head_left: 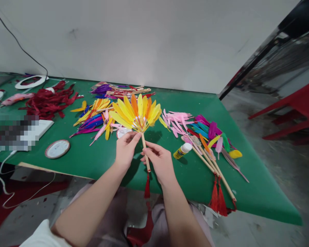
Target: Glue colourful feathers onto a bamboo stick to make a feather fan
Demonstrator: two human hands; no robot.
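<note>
A feather fan (136, 111) with yellow and orange feathers is held up over the green table. My left hand (126, 147) pinches the top of its wooden handle, just under the feathers. Lower on the same handle, my right hand (158, 159) closes its fingers around the stick. A red tassel (147, 187) hangs from the handle's bottom end. To the right of my right hand stands a yellow glue bottle (182, 151) with a white cap, tilted in view. Behind my left hand a round white lid or dish (123, 132) is partly hidden.
Loose yellow, blue and pink feathers (92, 118) lie at the left, more colored feathers (208, 130) at the right. Tasselled wooden sticks (218, 171) reach the table's front edge. Dark red ribbons (50, 101), a round lid (57, 149) and a white device (42, 128) with cables are further left.
</note>
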